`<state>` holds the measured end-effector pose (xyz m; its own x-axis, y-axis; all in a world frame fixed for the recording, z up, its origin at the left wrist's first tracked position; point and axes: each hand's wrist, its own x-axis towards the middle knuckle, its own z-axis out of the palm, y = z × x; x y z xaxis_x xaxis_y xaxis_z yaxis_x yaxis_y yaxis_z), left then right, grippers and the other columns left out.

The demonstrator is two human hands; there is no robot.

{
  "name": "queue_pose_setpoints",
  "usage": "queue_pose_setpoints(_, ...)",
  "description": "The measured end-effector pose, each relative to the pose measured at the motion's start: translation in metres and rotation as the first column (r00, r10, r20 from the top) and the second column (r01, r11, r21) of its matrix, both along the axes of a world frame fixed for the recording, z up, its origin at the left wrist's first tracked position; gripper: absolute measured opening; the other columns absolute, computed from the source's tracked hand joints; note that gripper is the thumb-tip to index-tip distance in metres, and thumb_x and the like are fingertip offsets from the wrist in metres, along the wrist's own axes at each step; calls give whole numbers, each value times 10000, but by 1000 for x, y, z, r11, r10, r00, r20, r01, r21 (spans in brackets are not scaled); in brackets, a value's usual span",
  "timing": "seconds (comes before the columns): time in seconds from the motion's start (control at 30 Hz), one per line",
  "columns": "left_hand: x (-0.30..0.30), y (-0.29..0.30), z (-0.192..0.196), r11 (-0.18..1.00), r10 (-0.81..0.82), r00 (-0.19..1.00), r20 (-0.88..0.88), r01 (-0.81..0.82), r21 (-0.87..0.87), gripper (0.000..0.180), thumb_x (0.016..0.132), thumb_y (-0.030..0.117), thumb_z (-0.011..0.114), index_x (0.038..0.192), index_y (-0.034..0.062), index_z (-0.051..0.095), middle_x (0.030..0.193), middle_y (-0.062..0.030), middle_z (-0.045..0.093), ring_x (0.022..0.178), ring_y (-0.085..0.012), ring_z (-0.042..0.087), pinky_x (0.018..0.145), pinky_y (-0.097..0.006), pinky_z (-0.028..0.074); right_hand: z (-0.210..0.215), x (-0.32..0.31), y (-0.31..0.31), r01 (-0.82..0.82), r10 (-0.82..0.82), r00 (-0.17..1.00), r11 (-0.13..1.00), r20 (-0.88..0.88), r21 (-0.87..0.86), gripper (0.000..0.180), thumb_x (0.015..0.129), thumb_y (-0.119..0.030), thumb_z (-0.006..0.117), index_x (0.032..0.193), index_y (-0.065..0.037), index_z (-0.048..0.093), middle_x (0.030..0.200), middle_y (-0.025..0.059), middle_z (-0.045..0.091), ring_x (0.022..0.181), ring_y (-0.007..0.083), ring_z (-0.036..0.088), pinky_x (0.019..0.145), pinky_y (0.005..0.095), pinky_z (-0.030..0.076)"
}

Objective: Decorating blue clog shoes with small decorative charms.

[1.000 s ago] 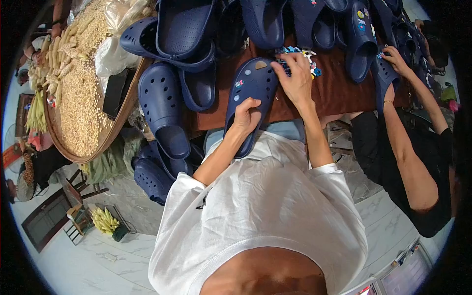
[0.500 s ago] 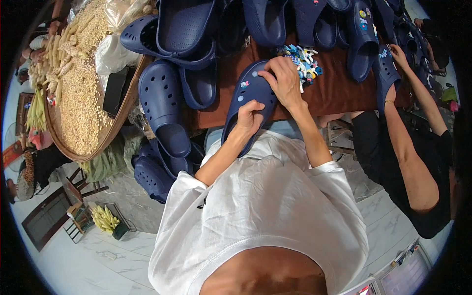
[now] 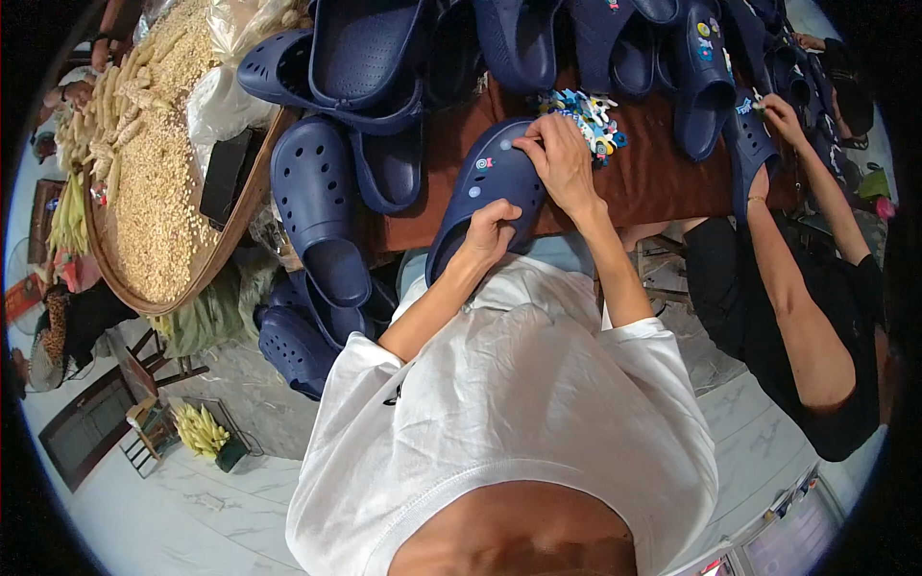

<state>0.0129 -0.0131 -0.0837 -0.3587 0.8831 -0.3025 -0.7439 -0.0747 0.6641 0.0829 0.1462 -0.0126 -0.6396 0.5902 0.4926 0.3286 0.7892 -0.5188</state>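
Head view: blue clog [image 3: 475,197] (on brown table [image 3: 663,187]) between both hands

Both forearms reaching forward, left hand [image 3: 490,230] curled in a grip, right hand [image 3: 560,158] fingers pressing down

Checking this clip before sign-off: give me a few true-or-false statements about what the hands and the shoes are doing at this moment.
1. The left hand grips the dark blue clog at its side. True.
2. The right hand rests flat on the brown tabletop. False: its fingertips press on the top of the clog.
3. The clog in hand already carries small charms. True: a few small round ones sit on its upper.
4. The pile of colourful charms lies in the round basket. False: it lies on the brown table just beyond the right hand; the round basket holds pale grain.
5. A second person's hand works at another blue clog to the right. True.
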Motion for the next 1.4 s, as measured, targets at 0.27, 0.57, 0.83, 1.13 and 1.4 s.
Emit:
queue_pose_setpoints(0.27,-5,8,14,990,17,930,367,36,-138,121,706,-46,568,639,54,556,724,0,537,652,-109,484,575,-249,381,2,-5,8,164,-202,978,886,-42,-433,245,918,-238,649,878,-15,554,670,67,538,613,223,539,587,354,429)
queue_pose_setpoints(0.57,-5,3,17,987,-97,994,44,102,-121,93,752,126,696,823,84,653,851,-22,606,855,-134,564,681,-258,464,-27,28,47,260,-250,966,920,70,-293,213,909,-245,646,965,-39,632,839,108,593,746,244,583,682,362,469)
queue_pose_setpoints(0.83,-10,10,39,999,-30,878,478,43,-15,468,782,98,675,1212,-21,537,1176,-139,598,1119,-268,560,1027,-403,424,10,23,19,64,-52,996,986,75,-156,248,856,-240,680,1052,-90,688,1030,138,603,988,334,561,876,420,432)
queue_pose_setpoints(1.13,-8,12,46,989,12,887,461,58,-137,545,711,29,626,1237,-42,503,1185,-156,593,1109,-311,567,1048,-450,414,8,6,7,-34,86,984,952,159,-304,307,776,-349,752,1017,-159,744,1111,90,578,1071,298,522,959,430,369)
queue_pose_setpoints(1.4,-6,13,49,994,47,871,489,6,-105,623,663,-10,569,1276,-46,465,1235,-180,551,1162,-337,537,1062,-457,413,6,6,2,-52,86,988,968,131,-246,243,805,-272,734,992,-118,748,1082,101,584,1065,290,536,950,411,391)
